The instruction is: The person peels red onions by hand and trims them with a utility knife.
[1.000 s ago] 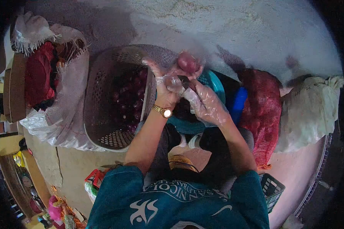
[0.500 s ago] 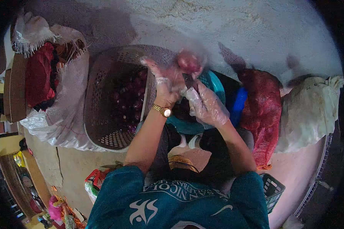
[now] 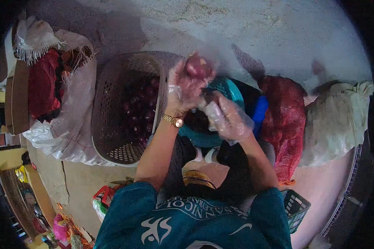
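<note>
A round red onion [image 3: 198, 67] rests in my left hand [image 3: 183, 88], whose fingers curl around its near side. Clear plastic covers both hands, and a gold watch is on the left wrist. My right hand [image 3: 230, 118] is closed on a small dark knife [image 3: 207, 98], just right of the left palm; its blade is partly hidden and blurred. Below both hands stands a teal basin [image 3: 232, 92] with dark contents. To the left, a grey perforated basket [image 3: 126, 151] holds several red onions [image 3: 139, 110].
On the right are a blue object [image 3: 260, 113], a red mesh sack [image 3: 283, 124] and a pale sack [image 3: 334, 122]. A white woven sack [image 3: 77, 103] stands at the left. A green crate [image 3: 297, 207] sits at the lower right, and a wall rises beyond the basin.
The onion has shifted slightly left, and my left thumb has come in toward it. My right hand has moved a little down with the knife, away from the onion.
</note>
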`<state>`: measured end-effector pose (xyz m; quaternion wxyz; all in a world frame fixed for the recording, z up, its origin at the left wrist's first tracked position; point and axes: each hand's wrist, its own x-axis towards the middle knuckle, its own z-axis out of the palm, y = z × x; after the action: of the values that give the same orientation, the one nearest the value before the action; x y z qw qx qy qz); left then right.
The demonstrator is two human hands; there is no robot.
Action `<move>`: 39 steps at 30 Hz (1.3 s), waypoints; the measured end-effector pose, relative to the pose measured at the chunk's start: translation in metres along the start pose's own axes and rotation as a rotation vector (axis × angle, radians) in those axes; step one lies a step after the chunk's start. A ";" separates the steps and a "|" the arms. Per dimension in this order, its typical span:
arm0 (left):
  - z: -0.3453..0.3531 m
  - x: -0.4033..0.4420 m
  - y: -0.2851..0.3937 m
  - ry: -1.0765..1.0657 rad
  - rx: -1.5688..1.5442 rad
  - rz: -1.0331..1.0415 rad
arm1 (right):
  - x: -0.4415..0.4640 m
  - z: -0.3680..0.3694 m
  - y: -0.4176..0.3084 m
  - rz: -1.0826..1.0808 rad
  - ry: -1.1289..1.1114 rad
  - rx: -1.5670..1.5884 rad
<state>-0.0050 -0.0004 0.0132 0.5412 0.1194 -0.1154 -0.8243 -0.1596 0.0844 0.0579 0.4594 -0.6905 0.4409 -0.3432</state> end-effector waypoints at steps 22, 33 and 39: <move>-0.006 0.005 -0.003 0.097 0.195 0.041 | 0.028 -0.029 0.062 0.257 0.481 0.641; 0.005 -0.006 0.011 -0.003 0.538 0.003 | 0.027 -0.049 0.027 0.122 0.335 -0.413; 0.005 -0.006 0.009 -0.036 0.726 -0.077 | 0.030 -0.045 0.034 0.017 0.428 -0.417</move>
<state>0.0035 0.0021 0.0215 0.4300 0.2933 -0.4054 -0.7515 -0.1979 0.0351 0.0434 0.2070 -0.6782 0.5944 -0.3792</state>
